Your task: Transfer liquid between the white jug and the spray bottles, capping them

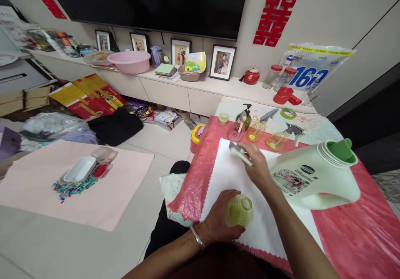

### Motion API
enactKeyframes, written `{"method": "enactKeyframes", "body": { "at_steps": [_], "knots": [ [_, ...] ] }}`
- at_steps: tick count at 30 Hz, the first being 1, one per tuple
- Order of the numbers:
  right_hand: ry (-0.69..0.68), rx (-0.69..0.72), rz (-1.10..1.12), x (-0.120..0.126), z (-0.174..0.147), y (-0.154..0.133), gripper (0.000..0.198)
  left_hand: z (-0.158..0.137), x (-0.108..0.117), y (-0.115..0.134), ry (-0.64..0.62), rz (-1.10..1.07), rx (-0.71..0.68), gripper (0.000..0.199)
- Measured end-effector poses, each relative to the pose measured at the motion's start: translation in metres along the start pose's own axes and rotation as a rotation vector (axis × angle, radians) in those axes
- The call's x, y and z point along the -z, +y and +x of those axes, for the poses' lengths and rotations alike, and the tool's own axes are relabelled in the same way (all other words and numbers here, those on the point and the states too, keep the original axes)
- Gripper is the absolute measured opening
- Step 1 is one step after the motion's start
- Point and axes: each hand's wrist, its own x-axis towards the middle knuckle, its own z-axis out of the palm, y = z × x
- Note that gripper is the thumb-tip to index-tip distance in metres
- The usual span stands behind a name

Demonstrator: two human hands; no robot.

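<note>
My left hand [220, 218] is wrapped round a see-through yellow-green bottle [239, 212] with an open neck, above the white sheet [225, 170]. Higher up on the sheet, my right hand [256, 162] grips a grey and pale green spray trigger head [240, 152], apart from the bottle. Beside my right forearm stands a big pale green jug [308, 175] with a green piece in its mouth. Along the far side are a pink spray bottle [236, 131], a yellow one [256, 132], another yellow one [277, 140] and a dark green pump bottle [247, 116].
A small pale cup [223, 118] and a tape roll [288, 113] are on the table, over a red plastic cover [346, 229]. Left on the floor, a pink sheet [131, 166] bears a white tray [80, 168] and colourful bits [75, 188]. A low cabinet [200, 98] runs behind.
</note>
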Motion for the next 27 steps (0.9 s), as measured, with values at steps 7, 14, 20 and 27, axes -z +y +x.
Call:
{"method": "enactKeyframes", "body": {
  "at_steps": [7, 14, 20, 27],
  "knots": [
    [-0.21, 0.052, -0.247, -0.045, -0.018, 0.059, 0.027, -0.001, 0.0, 0.001, 0.009, -0.004, 0.007, 0.095],
    [-0.204, 0.164, -0.403, -0.054, -0.034, 0.082, 0.021, 0.001, 0.001, 0.001, 0.009, -0.026, 0.024, 0.093],
    [0.016, 0.288, -0.438, -0.011, -0.057, 0.028, 0.041, 0.003, 0.002, 0.01, 0.032, -0.107, 0.071, 0.087],
    [0.565, -0.001, -0.553, 0.121, -0.108, -0.031, 0.026, 0.018, 0.005, 0.028, 0.081, -0.115, 0.141, 0.081]
  ]
}}
